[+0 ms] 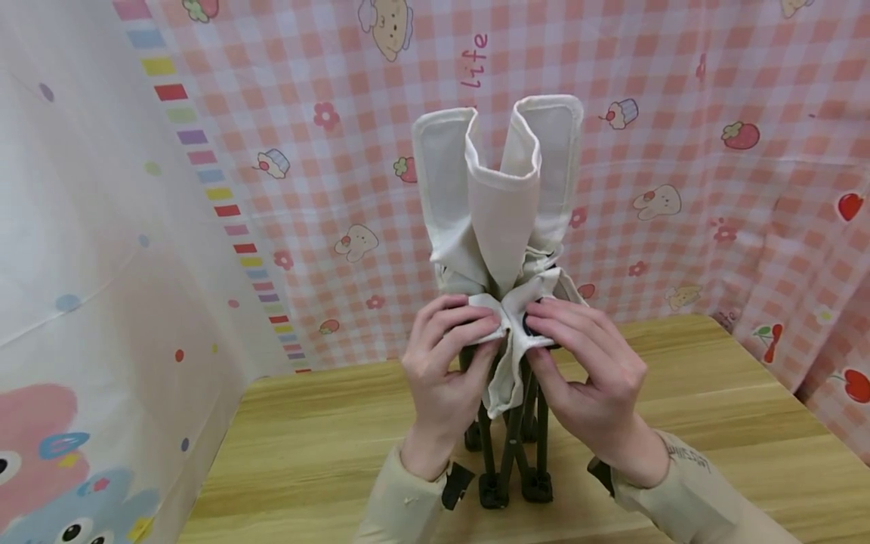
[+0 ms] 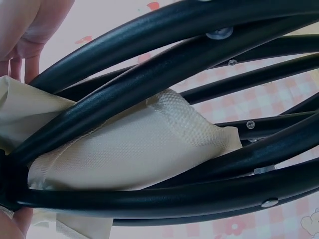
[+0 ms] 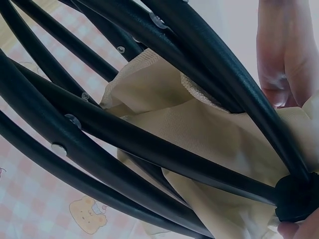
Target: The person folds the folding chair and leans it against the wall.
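A small folding chair with cream fabric (image 1: 503, 219) and black legs (image 1: 508, 453) stands partly folded on the table, its backrest rising at the far side. My left hand (image 1: 445, 363) grips the near left corner of the seat, thumb below and fingers above. Opposite it, my right hand (image 1: 591, 370) holds the near right corner in the same way. Between the hands the seat cloth sags in a fold. In the left wrist view, cream seat fabric (image 2: 119, 154) hangs among the crossed black tubes (image 2: 164, 199). A black corner joint (image 3: 294, 196) shows by the right fingers in the right wrist view.
The wooden table (image 1: 306, 446) extends on both sides of the chair. Behind it hangs a pink checked curtain (image 1: 381, 189) with cartoon prints. A white patterned curtain (image 1: 136, 264) hangs on the left.
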The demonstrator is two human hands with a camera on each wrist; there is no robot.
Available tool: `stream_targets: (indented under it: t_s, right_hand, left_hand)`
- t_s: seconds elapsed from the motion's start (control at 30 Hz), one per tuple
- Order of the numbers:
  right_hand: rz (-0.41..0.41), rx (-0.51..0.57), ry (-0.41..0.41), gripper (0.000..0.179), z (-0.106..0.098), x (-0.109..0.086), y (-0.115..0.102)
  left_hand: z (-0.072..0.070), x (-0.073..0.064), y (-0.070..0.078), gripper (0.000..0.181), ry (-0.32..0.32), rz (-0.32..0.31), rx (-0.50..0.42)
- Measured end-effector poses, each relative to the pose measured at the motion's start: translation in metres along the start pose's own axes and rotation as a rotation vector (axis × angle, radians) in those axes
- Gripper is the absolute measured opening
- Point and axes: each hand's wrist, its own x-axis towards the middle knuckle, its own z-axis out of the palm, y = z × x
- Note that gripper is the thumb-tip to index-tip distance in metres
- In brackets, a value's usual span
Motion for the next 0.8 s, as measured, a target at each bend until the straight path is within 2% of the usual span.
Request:
stream_targets:
  t_s: [0.43, 0.8]
  right_hand:
    - [-0.004, -0.003, 0.0, 0.037, 0.0017, -0.0017, 0.002]
    - [-0.025, -0.003, -0.011, 0.037, 0.0021, -0.0021, 0.0027]
  left_hand:
    - [0.0036, -0.0003, -0.0031, 0.012, 0.0, 0.026, 0.008]
    - [0.0014, -0.0019, -0.0034, 0.013, 0.001, 0.024, 0.006]
